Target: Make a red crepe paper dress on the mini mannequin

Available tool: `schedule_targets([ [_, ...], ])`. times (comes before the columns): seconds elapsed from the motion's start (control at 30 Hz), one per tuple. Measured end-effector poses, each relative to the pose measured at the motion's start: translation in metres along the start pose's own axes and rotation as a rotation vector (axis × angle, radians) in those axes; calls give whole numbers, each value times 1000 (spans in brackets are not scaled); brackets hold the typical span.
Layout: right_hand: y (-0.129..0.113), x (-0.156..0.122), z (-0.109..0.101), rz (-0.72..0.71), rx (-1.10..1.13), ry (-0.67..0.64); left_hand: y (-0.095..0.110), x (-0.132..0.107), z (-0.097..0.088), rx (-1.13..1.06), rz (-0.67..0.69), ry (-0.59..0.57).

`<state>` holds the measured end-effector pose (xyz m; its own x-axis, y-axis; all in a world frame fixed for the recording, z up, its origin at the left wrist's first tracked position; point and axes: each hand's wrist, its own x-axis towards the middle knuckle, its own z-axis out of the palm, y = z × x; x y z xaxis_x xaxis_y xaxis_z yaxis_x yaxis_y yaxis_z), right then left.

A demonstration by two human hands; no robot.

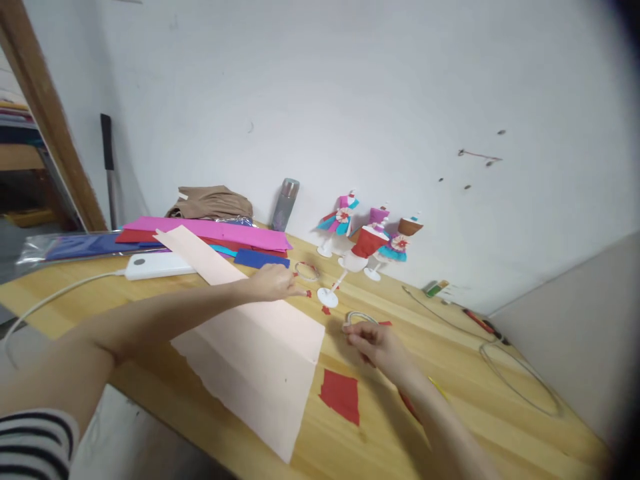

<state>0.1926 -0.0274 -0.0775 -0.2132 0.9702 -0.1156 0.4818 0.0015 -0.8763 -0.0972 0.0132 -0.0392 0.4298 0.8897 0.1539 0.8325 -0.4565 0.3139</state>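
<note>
Pale ring (357, 315): my right hand (376, 345) pinches it; my left hand (273, 283) is near a red scrap (326, 310), its grip I cannot tell.

Ahead of your left hand (273, 283), the grey bottle (286, 205) is standing upright, blocking part of the wall side. Just past that hand's fingertips, the red dress form (367, 243) is standing in the way of a rightward sweep, with more dress forms (343, 217) crowding behind it. Right of your right hand (379, 343), bare counter (465, 373) is leaving room, though a thin cord (515, 398) is looping farther out.
</note>
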Motion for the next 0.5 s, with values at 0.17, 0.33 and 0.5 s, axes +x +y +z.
schedule_targets([
  [0.17, -7, -9, 40, -23, -92, -75, 6, -27, 24, 53, 73, 58],
  [0.33, -12, 20, 12, 34, -161, 41, -2, -53, 32, 100, 231, 155],
  [0.5, -18, 84, -46, 106, -148, 220, -13, -76, 38, 91, 332, 217],
])
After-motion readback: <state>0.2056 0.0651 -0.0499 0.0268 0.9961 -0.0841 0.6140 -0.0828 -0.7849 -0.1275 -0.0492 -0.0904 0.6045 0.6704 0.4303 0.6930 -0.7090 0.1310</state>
